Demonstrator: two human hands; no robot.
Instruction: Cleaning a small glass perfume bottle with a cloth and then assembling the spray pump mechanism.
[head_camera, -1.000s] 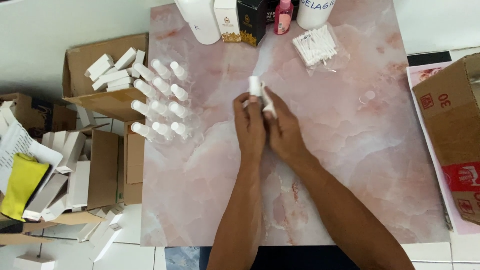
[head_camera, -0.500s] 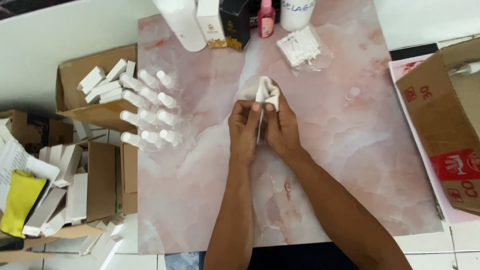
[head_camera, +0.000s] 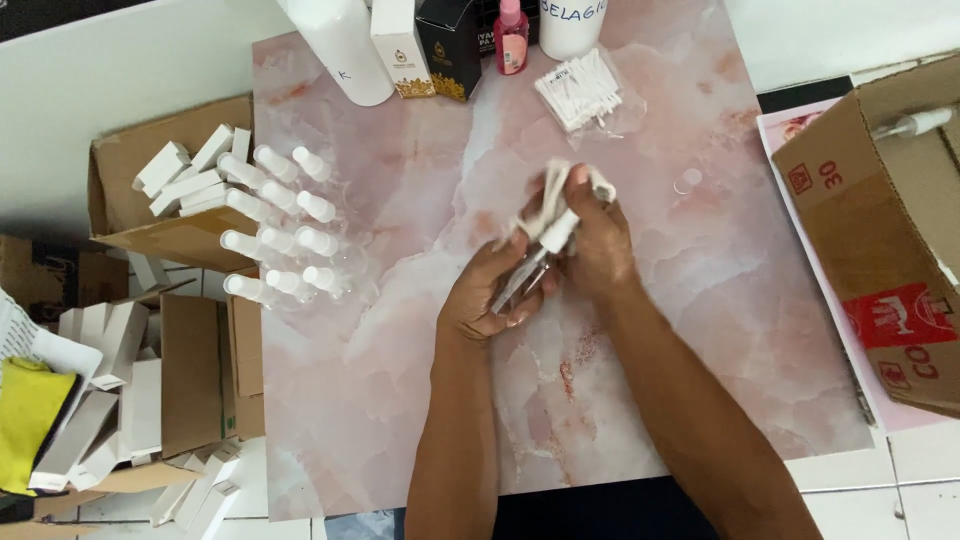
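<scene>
Since a moment ago you tipped the small clear bottle (head_camera: 530, 268) on its side over the middle of the counter (head_camera: 400, 420), your left hand (head_camera: 490, 295) gripping it steady so your right hand (head_camera: 598, 240), clenched on the white cloth (head_camera: 553, 195), can rub it.

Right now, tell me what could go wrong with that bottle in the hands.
The clear spray bottle is held tilted above the marble table by the left hand and right hand; it might slip and drop. The finished bottles lie loose near the table's left edge and could roll off.
</scene>
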